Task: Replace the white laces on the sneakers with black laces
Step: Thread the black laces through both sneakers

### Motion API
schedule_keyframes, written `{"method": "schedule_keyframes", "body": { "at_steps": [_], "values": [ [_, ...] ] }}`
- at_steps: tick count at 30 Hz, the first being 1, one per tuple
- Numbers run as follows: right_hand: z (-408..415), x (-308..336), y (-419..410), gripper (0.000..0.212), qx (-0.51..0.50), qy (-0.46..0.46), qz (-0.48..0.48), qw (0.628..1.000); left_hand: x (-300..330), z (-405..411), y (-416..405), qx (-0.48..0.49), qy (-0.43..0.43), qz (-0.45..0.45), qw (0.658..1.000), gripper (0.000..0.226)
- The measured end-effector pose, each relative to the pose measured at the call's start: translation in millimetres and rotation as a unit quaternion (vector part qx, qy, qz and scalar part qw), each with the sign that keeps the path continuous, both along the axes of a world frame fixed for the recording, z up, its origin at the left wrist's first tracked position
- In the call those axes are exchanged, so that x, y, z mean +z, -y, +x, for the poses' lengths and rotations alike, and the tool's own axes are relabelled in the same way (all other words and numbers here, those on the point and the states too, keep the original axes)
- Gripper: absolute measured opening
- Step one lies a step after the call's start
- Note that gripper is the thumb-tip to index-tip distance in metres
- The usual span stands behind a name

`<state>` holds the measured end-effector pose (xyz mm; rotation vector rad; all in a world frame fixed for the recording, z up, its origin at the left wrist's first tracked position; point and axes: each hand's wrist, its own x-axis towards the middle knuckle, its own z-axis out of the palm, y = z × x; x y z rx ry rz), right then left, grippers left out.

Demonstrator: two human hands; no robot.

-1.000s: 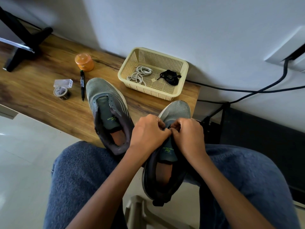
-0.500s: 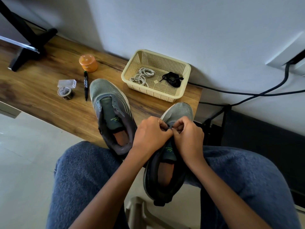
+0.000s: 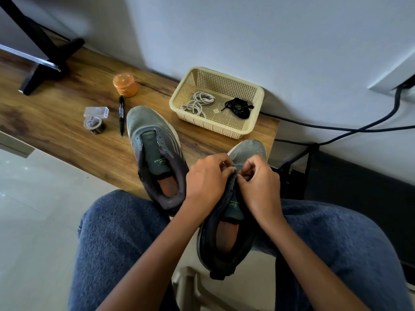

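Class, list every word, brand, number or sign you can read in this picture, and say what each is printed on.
"...WEAR", the end of a green brand word, beside a round logo: tongue of the laceless grey sneaker on the wooden bench.
Green letters and logo, partly hidden, unreadable: tongue of the grey sneaker held on the lap.
White print, too small to read: black marker pen.

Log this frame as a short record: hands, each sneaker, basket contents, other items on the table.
left hand: grips near sneaker's eyelet edge
right hand: pinches at the same spot
near sneaker: on lap, no lace visible
far sneaker: on table, unlaced
basket: white laces, black lace
other items: orange jar, marker, tape roll
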<state>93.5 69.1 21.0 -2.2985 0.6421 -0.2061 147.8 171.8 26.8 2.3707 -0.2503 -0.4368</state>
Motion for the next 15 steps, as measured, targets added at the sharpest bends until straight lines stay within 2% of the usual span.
{"method": "schedule_keyframes", "body": {
  "at_steps": [3,6,9,15],
  "values": [
    [0.7,1.9,0.9,0.021,0.042,-0.011,-0.050,0.998,-0.5,-0.7,1.5,0.014,0.009,-0.018,1.000,0.007],
    [2.6,3.4,7.8,0.026,0.053,-0.069,-0.111,0.990,0.4,0.9,1.1,0.033,0.014,-0.027,0.999,0.007],
    [4.2,7.3,14.7,0.035,0.044,-0.086,-0.095,0.991,1.0,1.4,0.6,0.063,0.018,-0.052,0.996,0.008],
    [3.4,10.1,16.9,0.036,0.044,-0.117,-0.118,0.985,5.6,2.0,-0.2,0.114,0.033,-0.116,0.986,0.008]
  ]
}}
